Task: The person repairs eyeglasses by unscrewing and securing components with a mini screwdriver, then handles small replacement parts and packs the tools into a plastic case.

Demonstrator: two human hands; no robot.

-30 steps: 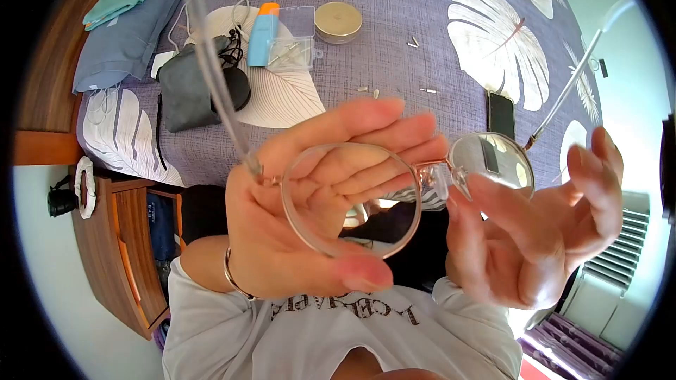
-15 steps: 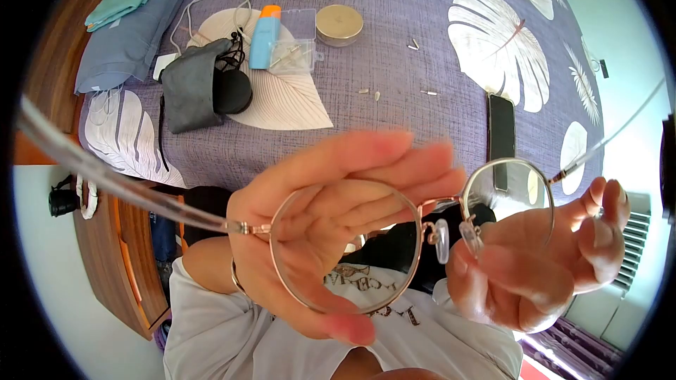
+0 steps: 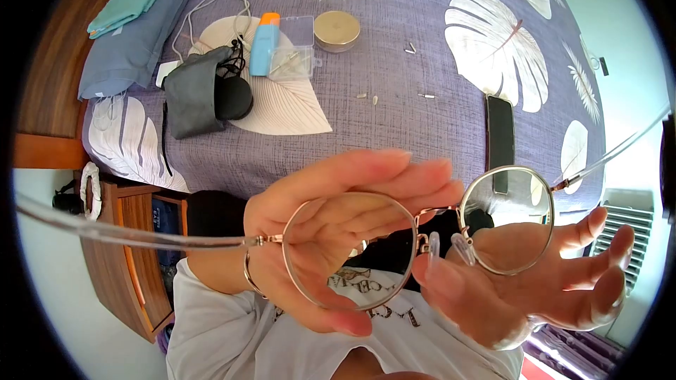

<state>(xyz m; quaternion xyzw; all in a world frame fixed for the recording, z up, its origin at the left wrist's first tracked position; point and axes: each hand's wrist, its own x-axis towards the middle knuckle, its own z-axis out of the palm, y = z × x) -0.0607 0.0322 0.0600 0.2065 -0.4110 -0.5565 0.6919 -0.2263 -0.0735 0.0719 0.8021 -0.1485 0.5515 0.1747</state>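
While the fingers of the left hand [image 3: 317, 239] curve past the upper rim and its thumb shows below, parted from them, the wire-framed eyeglasses [image 3: 438, 209] sit in front of that palm. They reach across to the right hand [image 3: 500, 295], whose outer fingers are spread; its thumb side ends just below the clear nose pads [image 3: 462, 248], and I cannot tell whether anything is pinched there. The left temple [image 3: 169, 241] sweeps out leftward past the left hand, and the right temple [image 3: 612, 153] rises beyond the right. A phone [image 3: 501, 137] lies past the right hand on the bed [image 3: 394, 49].

I judge the eyeglasses light and springy, easily bent at the thin hinges and pad arms, with slick lenses that smudge. Best hold would be the rim edges or the bridge, the pads touched lightly and the temples left free.
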